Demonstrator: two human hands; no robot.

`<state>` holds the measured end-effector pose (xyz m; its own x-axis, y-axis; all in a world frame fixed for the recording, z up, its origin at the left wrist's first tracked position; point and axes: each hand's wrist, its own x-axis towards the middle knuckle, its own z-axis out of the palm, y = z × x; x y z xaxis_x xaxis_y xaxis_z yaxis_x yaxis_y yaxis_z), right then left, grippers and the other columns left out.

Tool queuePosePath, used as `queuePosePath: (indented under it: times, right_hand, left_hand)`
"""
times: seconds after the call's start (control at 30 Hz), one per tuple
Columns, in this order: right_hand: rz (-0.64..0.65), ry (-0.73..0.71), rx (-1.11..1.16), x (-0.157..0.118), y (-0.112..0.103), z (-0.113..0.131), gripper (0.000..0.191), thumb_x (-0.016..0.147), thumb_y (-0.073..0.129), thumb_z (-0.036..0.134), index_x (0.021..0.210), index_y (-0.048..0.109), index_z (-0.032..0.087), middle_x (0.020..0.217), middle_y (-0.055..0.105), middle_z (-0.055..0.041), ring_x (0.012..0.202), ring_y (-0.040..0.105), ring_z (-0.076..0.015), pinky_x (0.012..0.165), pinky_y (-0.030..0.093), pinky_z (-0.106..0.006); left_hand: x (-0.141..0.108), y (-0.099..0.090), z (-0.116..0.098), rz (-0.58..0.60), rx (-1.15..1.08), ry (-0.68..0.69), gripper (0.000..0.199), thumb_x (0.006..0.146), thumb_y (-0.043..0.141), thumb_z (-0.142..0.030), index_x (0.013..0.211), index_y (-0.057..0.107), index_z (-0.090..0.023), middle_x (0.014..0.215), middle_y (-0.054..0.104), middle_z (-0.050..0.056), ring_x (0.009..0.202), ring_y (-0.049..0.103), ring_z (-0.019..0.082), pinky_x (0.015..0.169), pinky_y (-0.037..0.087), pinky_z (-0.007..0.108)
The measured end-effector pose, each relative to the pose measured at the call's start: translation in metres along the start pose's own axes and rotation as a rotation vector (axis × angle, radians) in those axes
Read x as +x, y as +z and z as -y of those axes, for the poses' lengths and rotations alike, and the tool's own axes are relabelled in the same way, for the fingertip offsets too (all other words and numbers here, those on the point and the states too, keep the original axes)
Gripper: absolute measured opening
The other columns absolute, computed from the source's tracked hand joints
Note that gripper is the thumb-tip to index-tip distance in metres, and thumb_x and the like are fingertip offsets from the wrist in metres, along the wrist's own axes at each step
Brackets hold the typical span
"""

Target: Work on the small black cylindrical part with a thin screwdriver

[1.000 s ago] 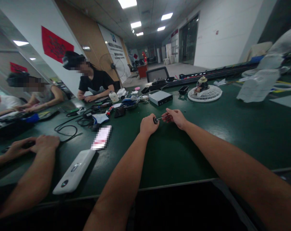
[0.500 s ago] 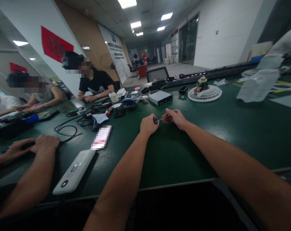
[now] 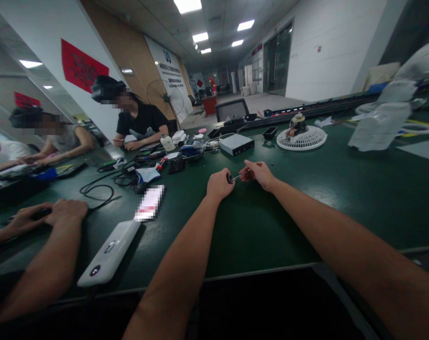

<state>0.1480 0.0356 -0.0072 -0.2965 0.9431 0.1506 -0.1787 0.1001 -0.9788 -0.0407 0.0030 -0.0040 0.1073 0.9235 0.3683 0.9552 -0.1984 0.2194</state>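
L hand (image 3: 219,185) is clenching around the round black end (image 3: 230,178) of a slim metal-shaft tool (image 3: 238,175), & R hand (image 3: 257,174) is pinching the shaft's other end btwn its fingertips. The tool is sitting btwn the 2 hands, over the dark green counter (image 3: 271,222).

Left of the tool, a co-worker's 2 hands (image 3: 60,212) are gripping a dark item near the counter edge. Btwn those hands & the tool, a white flat device (image 3: 108,250) is lying on the counter, w/ a pixelated card (image 3: 150,203) just beyond it. Further left of the tool, a black cable (image 3: 96,190) is looping across the counter.

Straight ahead of the tool, a silver box (image 3: 236,144) is sitting, & a white round fan grille (image 3: 301,139) is lying to its right. Ahead-left of the tool, a co-worker in a black tee (image 3: 140,123) is leaning on the far side of the counter. Far beyond the tool, a mesh-back chair (image 3: 232,109) & a red desk (image 3: 210,105) are standing in the corridor.
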Motion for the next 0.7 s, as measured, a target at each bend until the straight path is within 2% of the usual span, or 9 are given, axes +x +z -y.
queuePosePath:
  times: [0.13,0.37,0.57,0.7]
  right_hand:
    - [-0.072,-0.011,-0.014,0.0007,0.0003,0.0009,0.051,0.094,0.062,0.056,0.067,0.07,0.014,0.066,0.075,-0.0123,0.053,0.066,-0.0154,0.051,0.047,-0.025]
    - [0.025,0.016,0.008,-0.0007,0.0001,0.002,0.05,0.095,0.061,0.056,0.074,0.074,0.012,0.071,0.077,-0.0133,0.056,0.069,-0.0162,0.054,0.051,-0.025]
    - [-0.069,0.014,-0.03,0.0003,0.0009,0.0029,0.052,0.097,0.059,0.056,0.067,0.07,0.014,0.063,0.074,-0.0116,0.051,0.066,-0.015,0.05,0.047,-0.024]
    - [-0.025,-0.008,0.012,-0.0006,0.0014,0.0028,0.05,0.095,0.062,0.057,0.073,0.072,0.013,0.073,0.077,-0.0131,0.054,0.068,-0.0154,0.052,0.048,-0.024]
  left_hand:
    - [-0.0005,-0.0008,-0.0011,0.001,0.004,-0.015,0.014,0.088,0.067,-0.037,0.094,0.064,-0.024,0.096,0.076,0.006,0.088,0.07,0.023,0.079,0.05,0.032]
    - [-0.0009,-0.0048,-0.0027,0.024,0.003,-0.018,0.014,0.088,0.067,-0.036,0.096,0.064,-0.024,0.097,0.076,0.007,0.09,0.07,0.024,0.08,0.051,0.033]
    - [-0.0007,-0.0047,-0.0045,0.028,0.008,-0.023,0.014,0.088,0.068,-0.035,0.096,0.065,-0.024,0.097,0.075,0.007,0.092,0.07,0.024,0.083,0.051,0.034]
    - [-0.0012,-0.0035,-0.0023,0.02,0.007,-0.029,0.014,0.088,0.067,-0.036,0.096,0.065,-0.025,0.096,0.075,0.007,0.093,0.07,0.025,0.082,0.051,0.034]
